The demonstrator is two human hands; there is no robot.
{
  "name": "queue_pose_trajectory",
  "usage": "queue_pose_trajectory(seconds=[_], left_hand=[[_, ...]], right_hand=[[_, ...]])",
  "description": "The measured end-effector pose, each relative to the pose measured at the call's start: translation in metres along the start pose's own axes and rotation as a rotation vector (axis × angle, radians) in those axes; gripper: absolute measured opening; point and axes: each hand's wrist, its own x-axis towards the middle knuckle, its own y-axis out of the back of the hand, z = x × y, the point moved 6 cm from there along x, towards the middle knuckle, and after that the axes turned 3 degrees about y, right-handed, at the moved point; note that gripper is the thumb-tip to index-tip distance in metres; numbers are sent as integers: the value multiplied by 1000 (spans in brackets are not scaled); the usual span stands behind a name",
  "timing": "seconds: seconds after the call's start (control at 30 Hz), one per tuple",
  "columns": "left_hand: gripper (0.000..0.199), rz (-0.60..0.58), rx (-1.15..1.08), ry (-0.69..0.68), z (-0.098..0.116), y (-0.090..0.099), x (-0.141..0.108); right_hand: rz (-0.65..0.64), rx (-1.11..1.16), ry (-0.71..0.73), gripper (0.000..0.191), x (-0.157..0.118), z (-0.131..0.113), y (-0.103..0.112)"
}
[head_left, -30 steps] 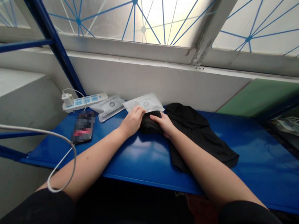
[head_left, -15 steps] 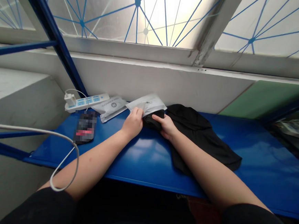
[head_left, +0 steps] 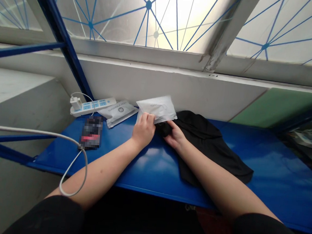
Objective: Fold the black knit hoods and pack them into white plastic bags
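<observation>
My left hand [head_left: 144, 130] is closed on the near edge of a white, translucent plastic bag [head_left: 158, 107]. In my right hand [head_left: 176, 136] is a bundle of folded black cloth [head_left: 164, 129], gripped with the thumb on top. The bundle sits at the bag's near edge, partly under the plastic; how far it reaches inside is hidden. A larger black garment [head_left: 210, 139] lies spread on the blue surface, partly beneath my right forearm. Left of the hands lies a second white bag [head_left: 121, 112] with a printed logo, looking filled.
A white power strip [head_left: 93, 106] with a plugged-in charger rests at the back left. A phone-like, blurred-out object [head_left: 91, 132] lies in front of it. A white cable [head_left: 83, 169] loops over my left forearm. Blue metal posts [head_left: 62, 37] frame the blue tabletop [head_left: 270, 176].
The view has shifted slightly, moving everything a little right. My left hand has moved further up over the bag's edge, and less of the black bundle shows below the plastic.
</observation>
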Motion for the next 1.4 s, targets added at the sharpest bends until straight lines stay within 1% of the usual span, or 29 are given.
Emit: queue_pose_trajectory(seconds=[0.07,0.17,0.23,0.27,0.33,0.43,0.57,0.63,0.7,0.8,0.93,1.0,1.07,1.1,1.2,1.27,1.3,1.4], left_hand=[[19,13,-37,48,-11,1,3],[24,11,-80,90,-25,-2,7],[27,7,-96,92,-29,-4,8],[27,3,-104,89,-29,-5,8],[24,3,-121,89,-28,-8,8],[21,45,-167,92,-23,-8,6],[25,155,-250,73,-19,-2,4],[25,177,-265,68,-18,0,3],[24,148,-258,52,-14,0,3],[22,59,-213,0,-2,-1,2],[17,-86,-101,-84,21,-7,-7],[13,-164,-43,-124,32,-13,-12],[10,-217,5,-131,39,-16,-15],[8,-223,29,-112,39,-16,-15],[5,-184,118,-17,31,-10,-11],[5,-165,173,0,28,-7,-10],[6,-175,189,-24,29,-7,-11],[7,-244,195,-171,42,-10,-17]], right_hand=[[-74,16,-54,19,-5,-1,-7],[-220,55,-138,28,-16,0,-20],[-262,77,-141,33,-20,-1,-24],[-250,86,-120,33,-20,-2,-24],[-179,101,-54,29,-18,-5,-20],[-95,115,20,24,-14,-8,-15],[-99,100,51,22,-13,-12,-13],[-101,102,55,22,-12,-13,-13],[-93,94,71,23,-9,-13,-14],[-59,60,137,23,-4,-12,-16],[13,38,247,26,1,-12,-22],[29,45,266,27,2,-13,-25],[18,57,236,27,3,-13,-27],[4,57,200,25,4,-12,-28],[-28,48,80,17,7,-10,-29],[-29,51,31,21,8,-10,-29],[-31,53,8,25,8,-10,-29],[-69,27,-91,30,4,-5,-32]])
